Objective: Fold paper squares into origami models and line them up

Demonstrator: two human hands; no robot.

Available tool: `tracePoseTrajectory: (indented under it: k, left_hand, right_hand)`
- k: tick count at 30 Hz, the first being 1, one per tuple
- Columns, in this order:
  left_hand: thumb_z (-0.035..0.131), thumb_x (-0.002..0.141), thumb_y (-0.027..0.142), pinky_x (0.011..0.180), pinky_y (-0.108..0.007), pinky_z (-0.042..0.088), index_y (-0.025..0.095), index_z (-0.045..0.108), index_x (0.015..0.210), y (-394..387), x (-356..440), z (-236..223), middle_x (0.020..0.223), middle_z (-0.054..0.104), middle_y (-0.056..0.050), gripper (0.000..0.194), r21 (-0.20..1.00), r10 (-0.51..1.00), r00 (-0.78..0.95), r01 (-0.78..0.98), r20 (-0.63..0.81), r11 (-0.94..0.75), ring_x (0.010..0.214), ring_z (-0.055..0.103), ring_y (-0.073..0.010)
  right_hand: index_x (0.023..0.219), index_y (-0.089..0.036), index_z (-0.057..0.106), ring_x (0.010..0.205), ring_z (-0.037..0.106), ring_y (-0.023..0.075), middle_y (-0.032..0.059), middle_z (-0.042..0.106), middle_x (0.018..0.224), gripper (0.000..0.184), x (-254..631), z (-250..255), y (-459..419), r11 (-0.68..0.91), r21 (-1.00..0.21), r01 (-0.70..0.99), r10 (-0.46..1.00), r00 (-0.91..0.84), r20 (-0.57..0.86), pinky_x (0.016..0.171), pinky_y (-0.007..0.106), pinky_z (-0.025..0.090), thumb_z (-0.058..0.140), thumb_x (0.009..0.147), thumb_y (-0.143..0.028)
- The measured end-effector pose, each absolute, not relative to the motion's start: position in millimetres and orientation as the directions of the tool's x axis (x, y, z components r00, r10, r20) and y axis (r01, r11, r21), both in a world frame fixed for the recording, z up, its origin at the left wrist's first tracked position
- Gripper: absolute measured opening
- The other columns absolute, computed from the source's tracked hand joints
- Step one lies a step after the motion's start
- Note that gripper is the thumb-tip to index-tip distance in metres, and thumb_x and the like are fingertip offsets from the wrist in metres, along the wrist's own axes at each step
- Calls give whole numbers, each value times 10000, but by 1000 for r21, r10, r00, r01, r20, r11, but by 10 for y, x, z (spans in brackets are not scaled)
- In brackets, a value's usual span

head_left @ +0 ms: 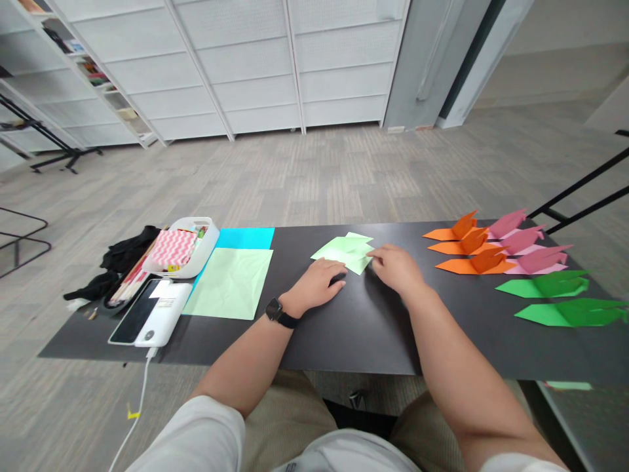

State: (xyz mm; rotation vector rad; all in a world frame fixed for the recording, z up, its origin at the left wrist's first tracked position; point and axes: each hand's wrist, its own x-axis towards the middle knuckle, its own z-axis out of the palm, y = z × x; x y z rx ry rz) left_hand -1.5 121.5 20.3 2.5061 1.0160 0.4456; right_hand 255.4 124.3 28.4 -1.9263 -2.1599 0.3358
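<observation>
A pale green folded origami paper [344, 249] lies on the dark table in front of me, with several flaps and points showing. My left hand [317, 286], a watch on its wrist, rests at the paper's near left edge. Its fingers are stretched out flat and the thumb stands apart. At the right corner of the paper, my right hand [396, 267] has thumb and index finger closed on the edge; the other fingers are curled.
Finished folded paper birds stand at the right: orange [474, 262], pink [535, 259] and green [555, 286]. To the left are flat green sheets [230, 282], a blue sheet [250, 238], a white box [209, 242], a phone [140, 311] and a cabled power bank [167, 321].
</observation>
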Motion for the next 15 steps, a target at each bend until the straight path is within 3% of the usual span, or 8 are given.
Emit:
tracePoseTrajectory:
  k: [4, 7, 10, 15]
  left_hand:
    - [635, 1017, 289, 1266, -463, 413, 246, 704, 1309, 1192, 10, 210, 1427, 713, -67, 303, 472, 696, 700, 564, 162, -678, 1380, 618, -241]
    - [605, 1028, 255, 1195, -434, 474, 253, 731, 1252, 1158, 41, 268, 1335, 761, -51, 257, 496, 645, 737, 491, 201, -716, 1280, 674, -234]
    - [575, 1047, 237, 1129, -415, 498, 247, 756, 1162, 1145, 30, 346, 1212, 803, -40, 216, 502, 606, 725, 410, 327, -761, 1174, 718, -218]
    - [567, 1053, 242, 973, -387, 528, 234, 751, 1076, 1266, -122, 380, 1064, 808, -43, 185, 510, 762, 380, 576, 524, -638, 993, 717, -208]
  right_hand:
    - [1270, -292, 810, 1175, 624, 282, 99, 718, 1280, 360, 2360, 190, 1191, 324, -309, 894, 946, -316, 77, 1064, 404, 473, 572, 1006, -240]
    - [1213, -314, 827, 1197, 606, 308, 93, 702, 1331, 301, 2318, 138, 1179, 320, -280, 905, 947, -305, 96, 1047, 449, 471, 592, 1026, -298]
    - [1134, -293, 840, 1162, 631, 298, 85, 731, 1287, 255, 2361, 108, 1218, 313, -307, 899, 950, -292, 113, 1029, 448, 473, 610, 1039, -350]
    - [914, -267, 821, 1115, 675, 270, 55, 776, 1176, 84, 2412, 70, 1301, 389, -377, 840, 921, -356, 157, 1005, 431, 469, 758, 953, -306]
